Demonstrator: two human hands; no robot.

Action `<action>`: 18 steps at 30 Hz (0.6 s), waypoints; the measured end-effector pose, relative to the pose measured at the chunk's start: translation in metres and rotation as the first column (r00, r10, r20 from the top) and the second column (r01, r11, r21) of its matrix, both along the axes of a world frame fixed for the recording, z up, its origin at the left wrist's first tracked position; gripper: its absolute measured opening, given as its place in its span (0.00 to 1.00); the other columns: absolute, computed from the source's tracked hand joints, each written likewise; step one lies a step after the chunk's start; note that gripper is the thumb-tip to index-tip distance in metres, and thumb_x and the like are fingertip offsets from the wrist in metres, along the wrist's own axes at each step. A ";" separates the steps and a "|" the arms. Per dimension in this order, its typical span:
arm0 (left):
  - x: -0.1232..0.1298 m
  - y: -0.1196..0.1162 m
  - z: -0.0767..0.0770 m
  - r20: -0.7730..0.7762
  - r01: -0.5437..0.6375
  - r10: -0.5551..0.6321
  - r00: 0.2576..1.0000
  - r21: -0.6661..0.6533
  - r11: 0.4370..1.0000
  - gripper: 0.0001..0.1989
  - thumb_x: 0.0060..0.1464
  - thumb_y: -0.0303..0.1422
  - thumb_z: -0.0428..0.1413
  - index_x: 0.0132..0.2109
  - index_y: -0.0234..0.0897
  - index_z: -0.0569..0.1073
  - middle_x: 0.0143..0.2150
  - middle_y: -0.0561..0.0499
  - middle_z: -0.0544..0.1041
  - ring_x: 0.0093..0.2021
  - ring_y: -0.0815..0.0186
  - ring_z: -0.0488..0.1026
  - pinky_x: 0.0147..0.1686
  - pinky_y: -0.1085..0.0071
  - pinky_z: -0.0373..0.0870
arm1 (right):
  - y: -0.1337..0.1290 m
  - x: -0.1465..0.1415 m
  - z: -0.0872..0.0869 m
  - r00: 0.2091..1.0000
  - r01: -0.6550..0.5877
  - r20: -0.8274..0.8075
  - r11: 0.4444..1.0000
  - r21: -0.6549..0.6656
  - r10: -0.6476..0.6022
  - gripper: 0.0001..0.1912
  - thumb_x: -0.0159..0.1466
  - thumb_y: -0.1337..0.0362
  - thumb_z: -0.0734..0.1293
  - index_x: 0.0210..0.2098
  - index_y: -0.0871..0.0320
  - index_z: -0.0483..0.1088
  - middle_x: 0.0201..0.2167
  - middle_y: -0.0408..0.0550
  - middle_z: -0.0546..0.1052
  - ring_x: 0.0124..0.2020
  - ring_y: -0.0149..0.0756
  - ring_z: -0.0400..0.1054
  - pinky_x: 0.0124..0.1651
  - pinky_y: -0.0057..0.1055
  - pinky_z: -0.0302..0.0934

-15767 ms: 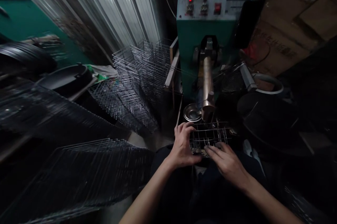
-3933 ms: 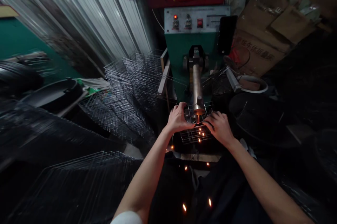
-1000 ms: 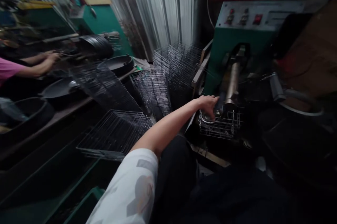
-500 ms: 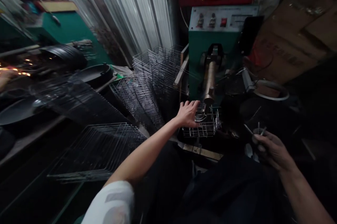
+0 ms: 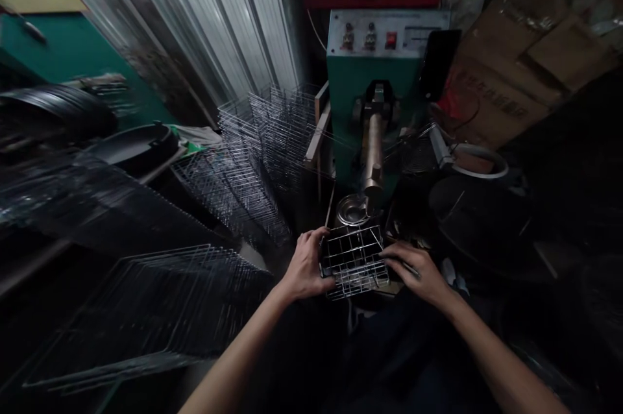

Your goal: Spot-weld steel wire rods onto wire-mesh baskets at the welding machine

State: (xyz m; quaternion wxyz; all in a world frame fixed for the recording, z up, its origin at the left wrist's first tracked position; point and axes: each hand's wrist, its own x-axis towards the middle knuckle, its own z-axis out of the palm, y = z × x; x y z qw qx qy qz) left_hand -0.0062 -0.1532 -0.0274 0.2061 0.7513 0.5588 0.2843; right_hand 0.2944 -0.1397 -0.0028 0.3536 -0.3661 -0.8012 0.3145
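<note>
A small wire basket [image 5: 354, 265] is tilted in front of me, below the machine's copper-coloured arm [image 5: 374, 154]. My left hand [image 5: 306, 266] is closed on its left side, thumb low and fingers over the upper edge. At the basket's right side, my right hand [image 5: 415, 266] pinches at least one short metal rod [image 5: 410, 267], its fingertips next to the basket's wires. Whether those fingertips touch the wires is hard to tell. Just behind the basket lies a round metal dish [image 5: 352, 209], under the arm's tip.
The green machine [image 5: 348, 89] with its switch panel [image 5: 389, 37] stands ahead. Stacked wire racks [image 5: 253, 148] fill the left, with more wire frames [image 5: 146, 310] nearer me. Cardboard boxes [image 5: 516, 70] and a grey-rimmed container [image 5: 479, 161] are on the right.
My left hand has taken hold of the wire basket and brought it nearer, away from the arm's tip. My right hand has moved left to the basket with the rods. The view has turned right.
</note>
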 end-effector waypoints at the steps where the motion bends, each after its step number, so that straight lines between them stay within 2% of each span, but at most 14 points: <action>1: -0.002 -0.001 -0.001 0.007 0.000 0.000 1.000 0.003 1.000 0.44 0.34 0.32 0.61 0.61 0.43 0.54 0.63 0.43 0.63 0.63 0.48 0.60 0.64 0.51 0.61 | -0.005 0.000 0.001 1.000 0.012 -0.012 1.000 0.010 -0.012 0.09 0.71 0.64 0.64 0.46 0.52 0.76 0.41 0.47 0.79 0.44 0.39 0.74 0.49 0.33 0.67; 4: -0.008 -0.001 -0.001 0.029 0.012 -0.013 0.999 0.039 0.999 0.44 0.34 0.31 0.61 0.61 0.43 0.55 0.63 0.43 0.63 0.63 0.48 0.61 0.64 0.51 0.61 | -0.018 0.001 0.007 0.998 0.049 -0.037 0.998 -0.031 -0.050 0.09 0.71 0.64 0.63 0.46 0.51 0.75 0.41 0.46 0.79 0.43 0.37 0.74 0.47 0.31 0.67; 6: -0.011 -0.001 -0.001 0.041 0.022 -0.025 0.999 0.061 0.998 0.44 0.34 0.31 0.61 0.61 0.43 0.55 0.63 0.43 0.63 0.62 0.48 0.61 0.63 0.51 0.62 | -0.021 -0.001 0.004 0.997 0.069 -0.042 0.997 -0.040 -0.070 0.09 0.71 0.64 0.64 0.46 0.51 0.75 0.40 0.45 0.79 0.42 0.37 0.74 0.47 0.31 0.68; 9: -0.013 0.000 -0.002 0.053 0.035 -0.039 0.998 0.080 0.996 0.44 0.34 0.30 0.62 0.61 0.42 0.55 0.62 0.42 0.63 0.61 0.47 0.61 0.61 0.49 0.62 | -0.014 -0.009 -0.014 0.996 0.077 -0.046 0.996 0.040 -0.075 0.13 0.71 0.66 0.64 0.52 0.49 0.74 0.44 0.46 0.79 0.46 0.38 0.74 0.50 0.34 0.68; 13: -0.012 0.000 -0.006 0.086 0.028 -0.037 0.996 0.103 0.994 0.44 0.33 0.29 0.62 0.60 0.42 0.56 0.62 0.41 0.63 0.60 0.46 0.62 0.60 0.47 0.63 | -0.005 -0.020 -0.043 1.000 0.016 0.000 0.973 0.232 -0.017 0.25 0.71 0.71 0.63 0.65 0.47 0.65 0.53 0.48 0.77 0.54 0.41 0.71 0.56 0.40 0.68; 15: -0.011 -0.001 -0.009 0.092 0.024 -0.035 0.995 0.110 0.994 0.44 0.33 0.29 0.62 0.60 0.42 0.56 0.62 0.41 0.63 0.60 0.46 0.62 0.61 0.47 0.62 | -0.006 -0.023 -0.053 1.000 0.026 0.003 0.956 0.293 -0.028 0.28 0.70 0.73 0.62 0.67 0.46 0.62 0.55 0.48 0.76 0.55 0.41 0.71 0.57 0.41 0.68; 18: -0.011 -0.002 -0.011 0.068 0.020 -0.027 0.997 0.107 0.994 0.45 0.32 0.29 0.62 0.60 0.42 0.56 0.63 0.41 0.63 0.61 0.45 0.61 0.61 0.46 0.60 | -0.012 -0.026 -0.059 0.996 0.084 -0.037 0.947 0.309 -0.077 0.29 0.70 0.75 0.62 0.66 0.46 0.62 0.55 0.48 0.76 0.55 0.40 0.72 0.58 0.41 0.68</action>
